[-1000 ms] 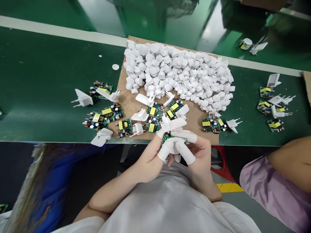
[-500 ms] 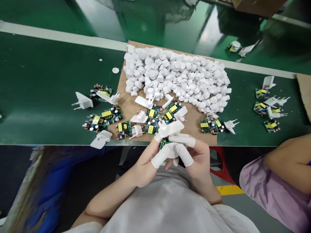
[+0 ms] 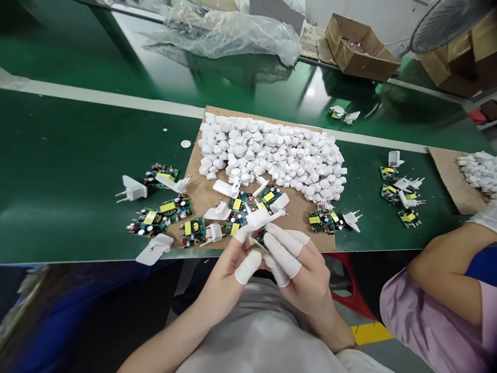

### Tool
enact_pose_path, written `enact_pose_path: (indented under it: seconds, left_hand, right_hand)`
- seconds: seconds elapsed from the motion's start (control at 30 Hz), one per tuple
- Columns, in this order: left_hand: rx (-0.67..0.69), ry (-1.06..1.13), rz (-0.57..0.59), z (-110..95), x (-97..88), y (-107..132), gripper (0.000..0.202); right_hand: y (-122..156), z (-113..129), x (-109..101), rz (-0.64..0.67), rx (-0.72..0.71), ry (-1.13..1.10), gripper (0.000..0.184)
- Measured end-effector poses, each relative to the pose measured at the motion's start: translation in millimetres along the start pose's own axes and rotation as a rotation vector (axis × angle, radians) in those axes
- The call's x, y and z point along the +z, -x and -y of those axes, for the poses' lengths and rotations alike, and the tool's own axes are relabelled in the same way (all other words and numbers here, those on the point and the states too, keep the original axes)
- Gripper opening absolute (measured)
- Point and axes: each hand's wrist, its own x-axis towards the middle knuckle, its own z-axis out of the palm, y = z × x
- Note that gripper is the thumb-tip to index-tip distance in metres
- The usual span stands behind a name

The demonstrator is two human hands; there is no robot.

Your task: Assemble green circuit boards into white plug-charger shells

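My left hand [image 3: 233, 264] and my right hand [image 3: 298, 264] meet just below the table's front edge, both wearing white finger cots. Together they pinch a white plug shell [image 3: 259, 217] with a small green circuit board [image 3: 258, 237] tucked between the fingers. Right in front of them lies a brown cardboard sheet [image 3: 298, 212] carrying a big pile of white plug caps [image 3: 272, 155]. Several loose green circuit boards [image 3: 171, 210] and white plug shells [image 3: 219, 212] lie scattered on the sheet's near part and on the green belt [image 3: 70, 171].
Another person's arm in a pink sleeve [image 3: 438, 305] rests at the right, near more boards and plugs [image 3: 402, 194] and a second cardboard sheet [image 3: 450, 176]. Cardboard boxes [image 3: 359, 46], a plastic bag [image 3: 229, 31] and a fan [image 3: 438, 20] stand beyond the belt.
The camera has tilted up, showing the far boxes and bag. My hands stay joined on the plug shell and board, with the fingers shifted slightly around them.
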Motion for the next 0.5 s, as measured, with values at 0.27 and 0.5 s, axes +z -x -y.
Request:
enact_pose_path:
  seconds: [0.27,0.5]
  left_hand:
    - [0.033,0.318,-0.097,5,0.0,-4,0.030]
    - [-0.042,0.401,-0.047,-4,-4.1,-7,0.039]
  right_hand:
    - [-24,-26,-24,0.143,0.011,-0.065,0.070]
    - [-75,-2,-58,0.173,0.077,-0.063,0.023]
